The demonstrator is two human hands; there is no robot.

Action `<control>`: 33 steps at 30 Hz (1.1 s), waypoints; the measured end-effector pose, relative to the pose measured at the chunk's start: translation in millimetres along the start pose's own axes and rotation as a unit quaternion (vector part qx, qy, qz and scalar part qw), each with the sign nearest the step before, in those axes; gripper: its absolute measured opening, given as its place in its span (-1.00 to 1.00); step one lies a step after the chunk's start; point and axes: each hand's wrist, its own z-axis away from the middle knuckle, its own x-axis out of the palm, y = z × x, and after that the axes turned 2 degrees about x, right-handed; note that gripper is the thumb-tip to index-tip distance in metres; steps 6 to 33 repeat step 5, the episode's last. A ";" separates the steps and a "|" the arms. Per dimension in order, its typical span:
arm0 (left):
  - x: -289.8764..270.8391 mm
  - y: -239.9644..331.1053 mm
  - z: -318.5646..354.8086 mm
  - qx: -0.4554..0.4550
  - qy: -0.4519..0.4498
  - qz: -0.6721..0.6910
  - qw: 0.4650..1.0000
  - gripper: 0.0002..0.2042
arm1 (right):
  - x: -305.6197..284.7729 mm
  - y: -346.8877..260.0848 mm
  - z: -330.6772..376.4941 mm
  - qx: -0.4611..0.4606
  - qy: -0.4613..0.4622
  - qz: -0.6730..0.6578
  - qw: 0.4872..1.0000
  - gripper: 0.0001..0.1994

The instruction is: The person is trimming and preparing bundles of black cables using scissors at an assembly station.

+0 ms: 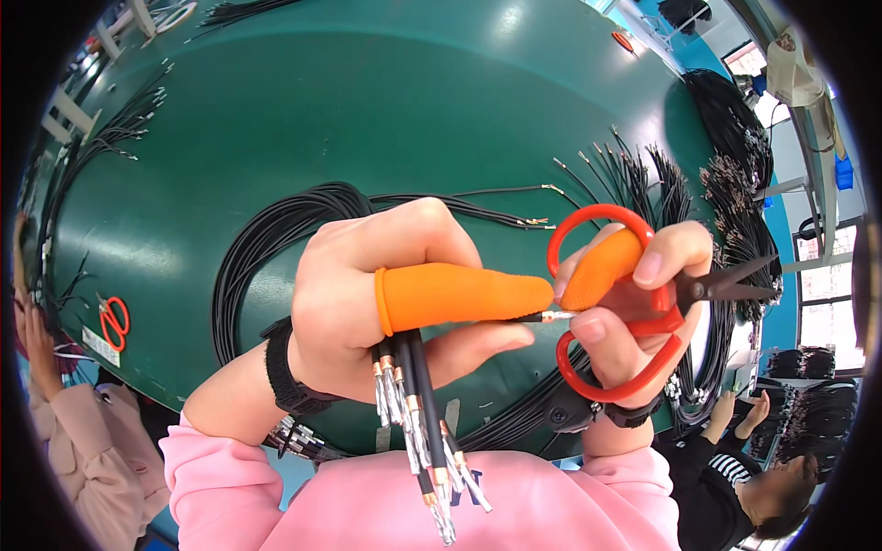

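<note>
My left hand point(344, 285), an orange finger cot point(464, 296) on one finger, is closed round several black cables point(415, 381). Their stripped ends, with copper bands and silvery wire, hang below the fist. One cable end point(554, 316) sticks out between finger and thumb toward the right. My right hand point(634, 303) holds red-handled scissors point(602, 213), their dark blades pointing right, away from the cable. Its thumb and orange-covered fingertip point(602, 266) pinch at the silvery tip of that cable end. Both wrists wear black bands.
A coiled black cable bundle point(266, 243) lies on the green table point(367, 110) behind my left hand. More cable bundles point(634, 174) line the right edge. Another pair of red-handled scissors point(114, 323) rests at the left. Co-workers sit at left point(101, 441) and right point(726, 477).
</note>
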 end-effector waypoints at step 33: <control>-3.5 2.1 -1.1 -0.001 -0.016 -0.024 1.000 -0.78 | 3.0 3.0 -4.9 0.008 0.008 0.033 0.999 -0.56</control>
